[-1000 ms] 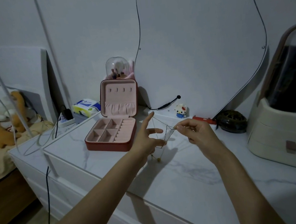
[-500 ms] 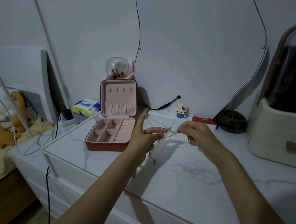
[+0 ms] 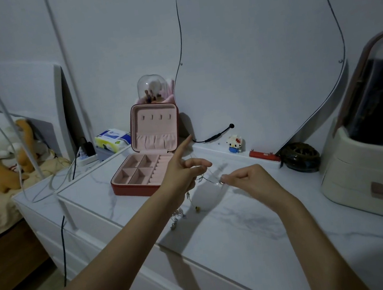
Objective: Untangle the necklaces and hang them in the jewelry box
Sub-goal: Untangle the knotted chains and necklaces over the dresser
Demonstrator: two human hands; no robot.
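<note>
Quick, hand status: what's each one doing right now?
Left hand: holds the necklaces, index finger and thumb extended.
Right hand: pinches a strand of the necklaces.

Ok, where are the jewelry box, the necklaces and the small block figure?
jewelry box (image 3: 155, 131): head view, inside of lid.
necklaces (image 3: 205, 179): head view, taut chain stretch.
block figure (image 3: 234, 142): head view, its head.

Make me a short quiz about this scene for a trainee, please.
1. True or false: the box is shut.
2. Which of the hands has a straight index finger pointing up? A) left hand B) right hand
3. How many necklaces hang on the hooks in the lid?
Key: 1 false, it is open; 2 A; 3 none, the left hand and right hand hold them.
</note>
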